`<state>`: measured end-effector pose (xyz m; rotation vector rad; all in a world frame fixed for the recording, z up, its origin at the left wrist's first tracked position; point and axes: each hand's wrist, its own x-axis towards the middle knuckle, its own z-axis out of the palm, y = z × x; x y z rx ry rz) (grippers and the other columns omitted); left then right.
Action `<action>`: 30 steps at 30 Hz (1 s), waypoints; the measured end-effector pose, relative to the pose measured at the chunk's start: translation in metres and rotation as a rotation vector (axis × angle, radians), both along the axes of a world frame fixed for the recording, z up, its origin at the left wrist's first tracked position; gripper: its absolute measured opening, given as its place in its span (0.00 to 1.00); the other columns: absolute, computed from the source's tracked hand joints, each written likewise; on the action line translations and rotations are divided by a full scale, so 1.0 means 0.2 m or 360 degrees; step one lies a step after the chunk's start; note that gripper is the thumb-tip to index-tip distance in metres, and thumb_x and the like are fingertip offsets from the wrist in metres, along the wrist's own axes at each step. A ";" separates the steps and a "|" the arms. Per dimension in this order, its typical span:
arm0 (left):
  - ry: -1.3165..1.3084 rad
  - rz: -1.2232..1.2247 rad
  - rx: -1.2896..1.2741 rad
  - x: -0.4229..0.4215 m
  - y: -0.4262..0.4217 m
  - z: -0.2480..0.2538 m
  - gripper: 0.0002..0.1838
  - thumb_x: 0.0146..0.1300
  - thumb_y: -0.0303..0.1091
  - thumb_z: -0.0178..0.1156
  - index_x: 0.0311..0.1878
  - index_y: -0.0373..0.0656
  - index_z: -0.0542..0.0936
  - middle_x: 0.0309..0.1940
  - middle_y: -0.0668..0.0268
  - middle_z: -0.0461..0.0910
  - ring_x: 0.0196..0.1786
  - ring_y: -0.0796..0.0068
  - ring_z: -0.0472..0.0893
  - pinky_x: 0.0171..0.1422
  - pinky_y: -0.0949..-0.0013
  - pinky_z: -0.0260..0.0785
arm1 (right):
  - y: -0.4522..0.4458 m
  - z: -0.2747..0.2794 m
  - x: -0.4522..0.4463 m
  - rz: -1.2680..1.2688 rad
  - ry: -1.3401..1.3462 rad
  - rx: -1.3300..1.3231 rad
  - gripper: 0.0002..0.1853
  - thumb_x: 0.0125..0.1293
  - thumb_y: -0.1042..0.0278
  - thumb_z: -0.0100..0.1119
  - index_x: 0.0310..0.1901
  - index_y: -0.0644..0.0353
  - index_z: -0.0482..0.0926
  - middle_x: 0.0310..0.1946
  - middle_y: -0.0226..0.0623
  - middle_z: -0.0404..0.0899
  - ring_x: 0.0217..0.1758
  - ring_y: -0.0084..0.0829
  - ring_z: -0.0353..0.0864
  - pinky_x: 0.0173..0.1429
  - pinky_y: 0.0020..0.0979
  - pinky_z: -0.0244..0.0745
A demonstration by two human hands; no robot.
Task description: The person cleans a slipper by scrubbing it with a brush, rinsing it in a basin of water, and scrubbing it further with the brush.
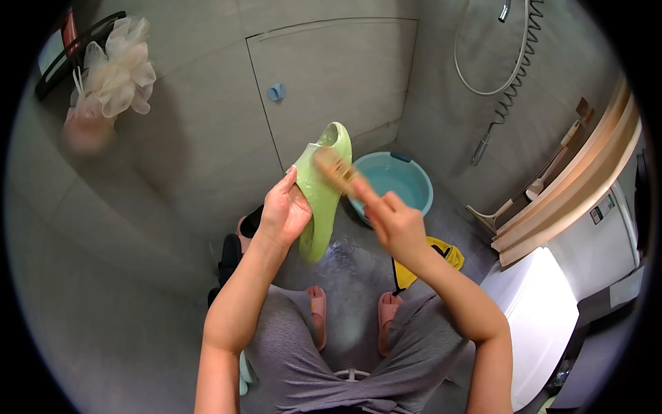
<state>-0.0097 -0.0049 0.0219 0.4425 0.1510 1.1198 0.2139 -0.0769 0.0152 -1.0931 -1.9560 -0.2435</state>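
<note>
A wet light green slipper (321, 196) is held up in the middle of the view, its toe end toward the far wall. My left hand (286, 210) grips it by its left edge, thumb on top. In my right hand (396, 224) is a wooden-backed brush (336, 169), blurred by motion, against the upper part of the slipper. Behind them a teal basin (403, 183) with water stands on the floor, partly hidden by the brush and my right hand.
Pink slippers (317, 314) are on my feet. Dark footwear (229, 259) lies at the left wall. A yellow cloth item (445, 254) is on the floor, right. Also at right are a white toilet lid (534, 310) and a peach curtain (572, 186). A shower hose (522, 62) hangs behind.
</note>
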 end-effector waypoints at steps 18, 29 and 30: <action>0.0037 -0.0079 0.0135 0.01 0.03 -0.06 0.20 0.81 0.41 0.45 0.66 0.37 0.70 0.64 0.58 0.76 0.66 0.61 0.76 0.73 0.55 0.66 | -0.03 -0.01 0.02 0.0249 -0.0350 0.0012 0.32 0.59 0.77 0.67 0.67 0.44 0.78 0.24 0.34 0.69 0.20 0.33 0.73 0.26 0.35 0.73; 0.0295 0.0081 0.0181 0.06 0.00 -0.05 0.18 0.80 0.38 0.47 0.64 0.36 0.71 0.62 0.58 0.77 0.65 0.64 0.77 0.71 0.56 0.68 | 0.05 0.02 0.12 -0.0160 -0.0006 0.0136 0.31 0.64 0.72 0.65 0.69 0.38 0.76 0.25 0.35 0.70 0.20 0.36 0.75 0.24 0.38 0.73; 0.0369 0.0068 0.0162 0.06 -0.02 -0.03 0.18 0.80 0.37 0.48 0.64 0.36 0.72 0.61 0.59 0.78 0.64 0.64 0.78 0.70 0.57 0.69 | 0.05 0.01 0.12 -0.0157 -0.0011 0.0134 0.31 0.64 0.72 0.65 0.69 0.38 0.76 0.25 0.35 0.70 0.20 0.36 0.75 0.24 0.38 0.73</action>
